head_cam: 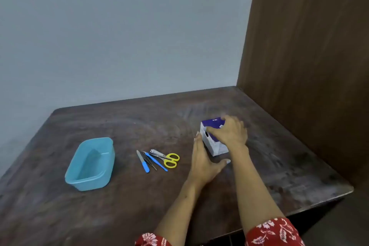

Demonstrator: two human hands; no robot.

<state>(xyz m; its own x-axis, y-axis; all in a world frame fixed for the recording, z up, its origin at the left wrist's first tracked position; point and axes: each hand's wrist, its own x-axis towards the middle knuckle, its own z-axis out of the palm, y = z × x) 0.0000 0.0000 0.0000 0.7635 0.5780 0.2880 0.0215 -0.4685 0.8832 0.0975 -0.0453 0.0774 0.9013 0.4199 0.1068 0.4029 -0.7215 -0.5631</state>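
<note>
Now the right hand [229, 133] sits on top of a small white and purple box [218, 147], fingers curled down over its upper edge and gripping it from above. The left hand [201, 158] lies flat against the box's left side, fingers straight and together, pointing away from the person, with the thumb spread out toward the box's near corner. The box stands upright on the desk [139, 126] between the two hands, in the right half of the desk top, and its purple top shows just beyond the right fingers.

Just left of the left hand lies a small cluster of grooming tools: yellow-handled scissors [170, 160] nearest, a metal nail clipper [156, 153] touching their blades, then a blue-handled tool [156, 162], dark tweezers [149, 161] and a blue-handled nail file [142, 161]. Farther left, well apart from the box, a light blue plastic tub [89, 184] stands open. Both forearms end in red floral sleeves [273, 231]. A grey wall [119, 36] runs behind the desk, and a brown wooden panel [309, 66] rises along its right side.
</note>
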